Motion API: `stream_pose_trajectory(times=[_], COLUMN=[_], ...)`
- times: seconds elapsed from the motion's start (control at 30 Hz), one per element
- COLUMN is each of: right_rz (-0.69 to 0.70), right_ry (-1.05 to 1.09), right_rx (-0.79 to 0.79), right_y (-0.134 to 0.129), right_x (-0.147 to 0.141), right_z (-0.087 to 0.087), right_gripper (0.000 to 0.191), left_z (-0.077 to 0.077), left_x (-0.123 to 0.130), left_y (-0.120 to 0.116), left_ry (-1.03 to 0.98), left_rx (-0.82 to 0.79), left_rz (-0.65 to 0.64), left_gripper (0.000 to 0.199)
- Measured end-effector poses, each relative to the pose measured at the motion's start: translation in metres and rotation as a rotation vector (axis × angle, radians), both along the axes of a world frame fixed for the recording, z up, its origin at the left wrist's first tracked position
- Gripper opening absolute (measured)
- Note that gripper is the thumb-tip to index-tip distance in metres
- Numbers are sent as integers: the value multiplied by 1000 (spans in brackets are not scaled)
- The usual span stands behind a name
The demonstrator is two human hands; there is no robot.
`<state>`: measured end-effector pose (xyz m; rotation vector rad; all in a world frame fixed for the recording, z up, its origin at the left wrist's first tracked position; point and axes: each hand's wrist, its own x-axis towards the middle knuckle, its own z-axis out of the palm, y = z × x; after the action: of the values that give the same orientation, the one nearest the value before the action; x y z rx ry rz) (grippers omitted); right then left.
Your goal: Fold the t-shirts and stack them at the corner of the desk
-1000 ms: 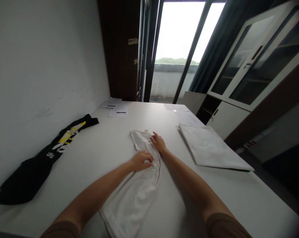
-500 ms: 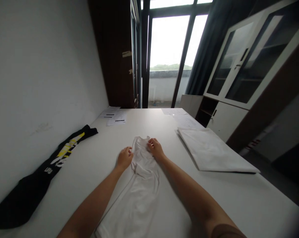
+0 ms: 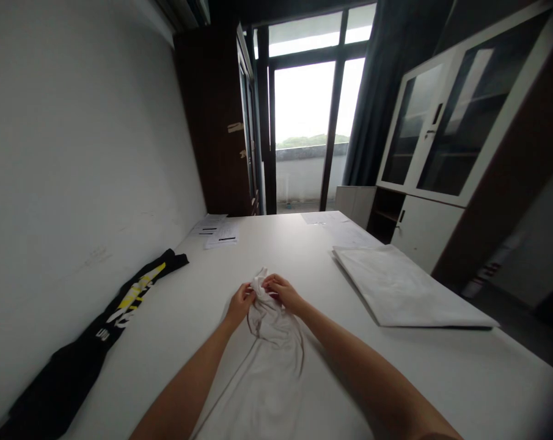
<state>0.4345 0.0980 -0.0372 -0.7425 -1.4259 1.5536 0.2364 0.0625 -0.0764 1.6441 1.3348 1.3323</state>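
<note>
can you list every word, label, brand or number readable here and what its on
No text is clearly readable.
Black garment: white and yellow print, too skewed and blurred to read.
Left-hand papers: printed lines, too small to read.
Red marks at right: too blurred to tell if text.
Crumpled white cloth: no text visible.

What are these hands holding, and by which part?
White cloth, by its bunched far end, gripped by the left hand and the right hand.
</note>
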Motion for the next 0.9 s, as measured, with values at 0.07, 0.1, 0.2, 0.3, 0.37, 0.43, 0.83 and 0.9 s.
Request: stream_pose_trajectory(times=[0.07,0.1,0.2,0.3,0.37,0.43,0.83,0.9], right_rz=[32,36,38,4,-48,-116,-350,-375], right_ry=[6,-11,-81,-170,-266,-343,-618,-648], right_rx=[-12,18,180,329,403,457,903,870], right_y=[3,4,9,10,10,10,-8,-10], right_x=[3,3,-2,-8,-9,-8,5,5], right_z=[-3,-5,-15,-25,-28,-28,3,3], right_gripper=[38,40,46,39,23,11,15,15], left_z=[0,0,2,4,4,3,14,19], left_x=[3,5,12,17,17,16,15,16], left_y=[-1,-3,-10,-15,-15,-13,-16,-20], left_ry=[-30,-35,25,128,144,127,50,71], left_rx=[-7,-11,0,26,36,49,178,215], left_rz=[-49,-71,-76,1,47,64,156,152], left_gripper=[43,42,33,26,25,27,25,25])
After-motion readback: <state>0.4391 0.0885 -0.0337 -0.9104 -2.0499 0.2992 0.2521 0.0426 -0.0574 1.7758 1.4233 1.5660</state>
